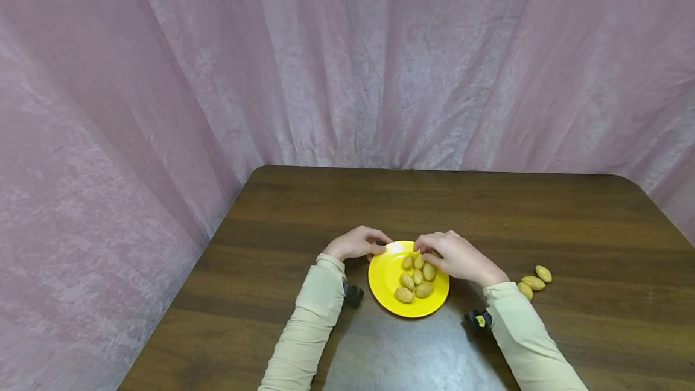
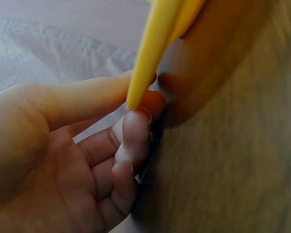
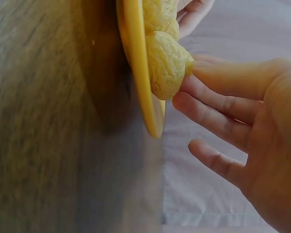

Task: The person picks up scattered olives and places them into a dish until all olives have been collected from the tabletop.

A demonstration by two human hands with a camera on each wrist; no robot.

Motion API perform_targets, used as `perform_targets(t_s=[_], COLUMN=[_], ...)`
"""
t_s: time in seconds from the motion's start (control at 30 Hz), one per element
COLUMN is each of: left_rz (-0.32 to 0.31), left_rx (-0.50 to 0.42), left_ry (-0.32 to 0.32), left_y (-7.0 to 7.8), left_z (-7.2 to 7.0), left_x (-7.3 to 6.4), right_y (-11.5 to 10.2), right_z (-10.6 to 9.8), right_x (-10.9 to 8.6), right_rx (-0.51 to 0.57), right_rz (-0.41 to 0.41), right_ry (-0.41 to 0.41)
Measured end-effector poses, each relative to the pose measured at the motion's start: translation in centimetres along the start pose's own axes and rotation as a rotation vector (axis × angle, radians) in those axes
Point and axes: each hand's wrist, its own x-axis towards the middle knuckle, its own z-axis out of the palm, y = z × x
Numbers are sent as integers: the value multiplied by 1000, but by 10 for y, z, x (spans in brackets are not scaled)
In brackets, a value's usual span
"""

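A round yellow plate holds several wrinkled, yellow oval fruits. At its far left edge my left hand pinches the rim, thumb above and curled fingers beneath, as the left wrist view shows. My right hand reaches over the plate's far right side. Its thumb and fingertips pinch one yellow oval fruit among the others, largely hidden by the fingers in the right wrist view. Another wrinkled fruit lies in front of those fingertips, close to the plate rim.
Three more such fruits lie on the brown wooden table to the right, beside the right sleeve, which partly covers one. Pink curtains hang behind the table and on its left. Dark wrist cameras sit on both forearms.
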Motion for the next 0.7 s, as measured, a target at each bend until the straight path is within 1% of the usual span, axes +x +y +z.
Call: perform_targets(t_s=[0.4,0.53,0.7], left_rz=[3,-2,-10], left_rx=[16,18,11], left_ry=[-8,-5,1], left_y=[3,2,-1], left_z=[-1,0,2], left_x=[-1,0,1], right_y=[5,7,11], right_z=[-1,-4,-13], right_x=[-1,-2,-8], right_rx=[49,60,55], right_rz=[-37,-55,-35], right_ry=[-35,-19,2])
